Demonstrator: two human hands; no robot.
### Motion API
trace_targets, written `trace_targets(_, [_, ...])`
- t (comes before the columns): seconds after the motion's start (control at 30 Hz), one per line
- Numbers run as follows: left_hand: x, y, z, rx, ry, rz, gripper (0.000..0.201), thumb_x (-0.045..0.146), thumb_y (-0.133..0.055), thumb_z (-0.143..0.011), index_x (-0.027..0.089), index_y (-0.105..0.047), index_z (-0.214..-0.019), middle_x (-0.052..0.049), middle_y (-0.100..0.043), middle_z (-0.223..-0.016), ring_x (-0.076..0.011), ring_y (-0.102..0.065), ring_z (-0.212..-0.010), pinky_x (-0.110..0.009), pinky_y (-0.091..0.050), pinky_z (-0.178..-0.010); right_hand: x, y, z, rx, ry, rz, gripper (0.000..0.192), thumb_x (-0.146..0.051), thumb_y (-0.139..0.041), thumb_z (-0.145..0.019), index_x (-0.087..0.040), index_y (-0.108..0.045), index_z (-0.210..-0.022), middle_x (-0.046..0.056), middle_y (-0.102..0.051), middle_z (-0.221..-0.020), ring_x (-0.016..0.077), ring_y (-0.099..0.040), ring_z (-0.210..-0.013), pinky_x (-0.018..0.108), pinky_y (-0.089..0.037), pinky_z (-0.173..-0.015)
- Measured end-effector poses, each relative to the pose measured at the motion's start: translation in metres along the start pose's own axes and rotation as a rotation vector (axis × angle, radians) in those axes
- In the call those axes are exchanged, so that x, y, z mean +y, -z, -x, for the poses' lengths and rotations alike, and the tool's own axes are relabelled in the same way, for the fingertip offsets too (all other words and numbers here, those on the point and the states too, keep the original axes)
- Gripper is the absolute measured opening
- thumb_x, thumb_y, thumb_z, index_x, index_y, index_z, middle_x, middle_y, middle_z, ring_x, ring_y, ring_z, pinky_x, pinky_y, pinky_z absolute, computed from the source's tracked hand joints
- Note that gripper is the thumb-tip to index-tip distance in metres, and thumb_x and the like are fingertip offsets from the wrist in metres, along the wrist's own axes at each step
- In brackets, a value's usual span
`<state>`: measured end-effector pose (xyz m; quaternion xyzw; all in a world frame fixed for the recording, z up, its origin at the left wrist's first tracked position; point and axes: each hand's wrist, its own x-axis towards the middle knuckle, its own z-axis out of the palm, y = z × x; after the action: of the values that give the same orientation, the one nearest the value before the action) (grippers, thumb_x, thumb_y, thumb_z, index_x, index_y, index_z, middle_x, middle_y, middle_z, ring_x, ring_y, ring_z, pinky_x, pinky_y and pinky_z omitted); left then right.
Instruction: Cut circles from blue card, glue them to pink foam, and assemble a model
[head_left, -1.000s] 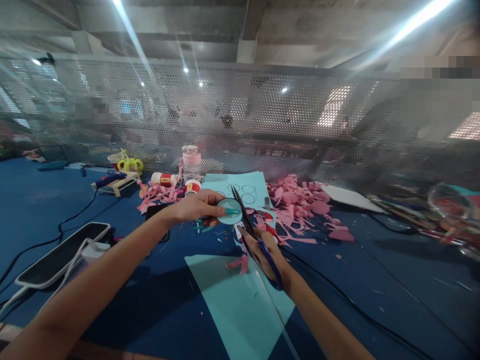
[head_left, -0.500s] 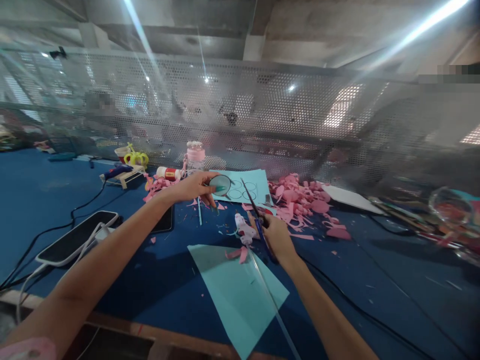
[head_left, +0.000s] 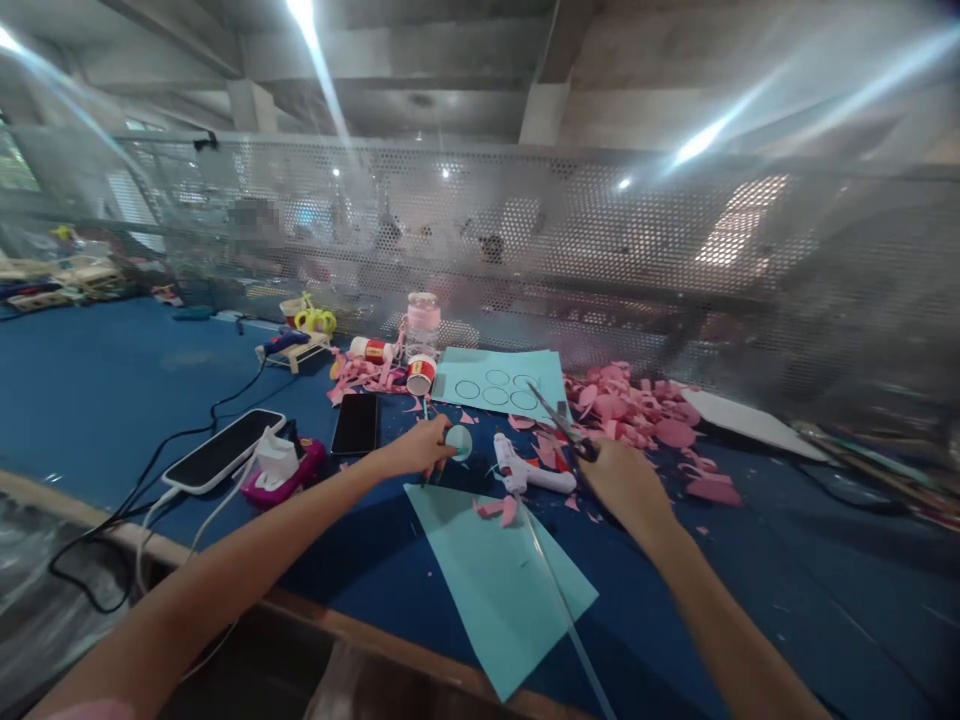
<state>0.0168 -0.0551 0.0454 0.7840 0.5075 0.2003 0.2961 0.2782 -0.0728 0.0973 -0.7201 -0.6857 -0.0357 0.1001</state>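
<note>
My left hand [head_left: 420, 448] pinches a small light-teal paper disc [head_left: 459, 441] by its left side, above the table. Scissors [head_left: 556, 412] are gripped in my right hand [head_left: 628, 484], their blades pointing up and left, clear of the disc. Behind the disc lies a teal sheet with several drawn circles [head_left: 480, 401]; the blade tips overlap it in view. Between my hands rests a white glue gun [head_left: 517, 470] with a long clear glue stick [head_left: 559, 600] running toward me. Under the stick is a plain teal sheet [head_left: 480, 590] bearing a pink scrap.
Pink paper scraps [head_left: 630, 400] pile up at the right, near a white sheet [head_left: 750, 425]. Toward the left are a phone [head_left: 355, 424], a white power bank [head_left: 223, 452], a purple socket block [head_left: 285, 475] and cables. Red-white cups [head_left: 421, 374] and a bottle [head_left: 424, 320] stand behind.
My left hand has drawn the disc down toward me, away from the sheet with circles. My right hand and the scissors have shifted right, off the glue gun. The camera view has turned left.
</note>
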Motion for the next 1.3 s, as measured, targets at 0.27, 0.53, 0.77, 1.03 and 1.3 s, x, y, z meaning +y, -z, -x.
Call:
trace_targets(0.27, [0.001,0.002,-0.008,0.257,0.141,-0.453,0.047,0.042,-0.048,-0.083,0.007,-0.041,-0.114,-0.023,-0.061,-0.099,-0.0330,-0.059,-0.095,-0.037,-0.043,-0.074,0.037,-0.003,-0.012,0.034,-0.175,0.111,0.048,-0.044,-0.037,-0.083,-0.007,-0.066,-0.093,0.024,-0.066,-0.090,0.0348,-0.063,-0.087,0.039,-0.046,-0.068])
trace_targets(0.53, [-0.038,0.029,-0.015,0.438,0.240,-0.653,0.029,0.025,-0.047,-0.083,0.008,-0.050,-0.107,-0.019,-0.053,-0.115,-0.0282,-0.048,-0.111,-0.037,-0.037,-0.091,0.044,-0.015,-0.007,-0.035,-0.214,0.061,0.051,-0.042,-0.037,-0.082,-0.004,-0.066,-0.099,0.026,-0.064,-0.098,0.0366,-0.062,-0.092,0.042,-0.047,-0.072])
trace_targets(0.77, [-0.049,0.011,-0.013,0.552,0.251,-0.735,0.032,0.028,-0.047,-0.083,0.009,-0.053,-0.108,-0.020,-0.049,-0.120,-0.0327,-0.041,-0.115,-0.040,-0.040,-0.087,0.042,-0.012,0.001,-0.094,-0.261,0.018,0.050,-0.038,-0.034,-0.083,-0.005,-0.065,-0.104,0.024,-0.063,-0.105,0.0363,-0.060,-0.098,0.042,-0.047,-0.077])
trace_targets(1.03, [-0.033,-0.017,-0.014,0.789,0.030,-0.823,0.038,0.020,-0.035,-0.088,0.011,-0.048,-0.122,-0.017,-0.044,-0.132,-0.0348,-0.028,-0.128,-0.055,-0.021,-0.103,0.058,-0.016,-0.002,-0.144,-0.336,0.041,0.040,-0.020,-0.040,-0.079,-0.003,-0.063,-0.107,0.026,-0.063,-0.106,0.0368,-0.060,-0.097,0.043,-0.047,-0.076])
trace_targets(1.3, [-0.026,-0.047,-0.014,0.309,-0.097,-0.499,0.072,0.046,-0.046,-0.082,-0.001,-0.028,-0.133,-0.024,-0.038,-0.136,-0.0301,-0.033,-0.129,-0.044,-0.031,-0.103,0.063,-0.019,-0.004,-0.114,-0.364,0.061,0.035,-0.016,-0.044,-0.076,0.002,-0.067,-0.096,0.030,-0.064,-0.095,0.0400,-0.061,-0.092,0.044,-0.046,-0.073])
